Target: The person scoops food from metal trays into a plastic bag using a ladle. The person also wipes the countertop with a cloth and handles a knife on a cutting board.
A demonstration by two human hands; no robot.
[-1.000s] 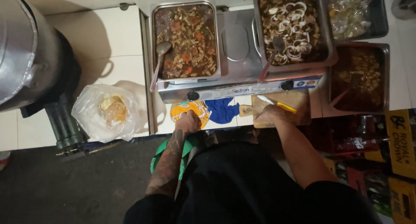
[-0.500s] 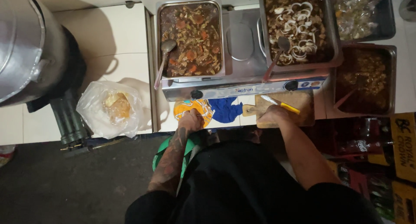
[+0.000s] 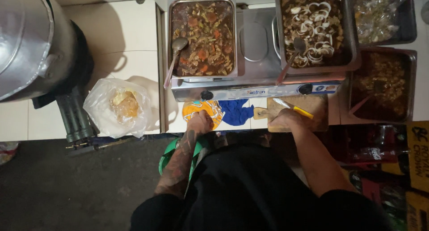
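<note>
Two hands at bench edge, all placed relative to tabletop stove [image 3: 250,90]. Left hand [image 3: 201,122] just before stove front, fingers closed over orange-yellow cloth [image 3: 202,109]; blue cloth [image 3: 236,111] just beside it. Right hand [image 3: 286,119] before stove's right end, curled over wooden cutting board [image 3: 313,107], apparently gripping yellow-handled knife [image 3: 295,108]; grip partly hidden. Stew tray [image 3: 203,34] with spoon on stove top. Plastic bag [image 3: 117,107] left of stove. Orange-yellow cloth likely soft, light, limp: pinch bunched fold. Knife stiff, sharp: hold by handle.
</note>
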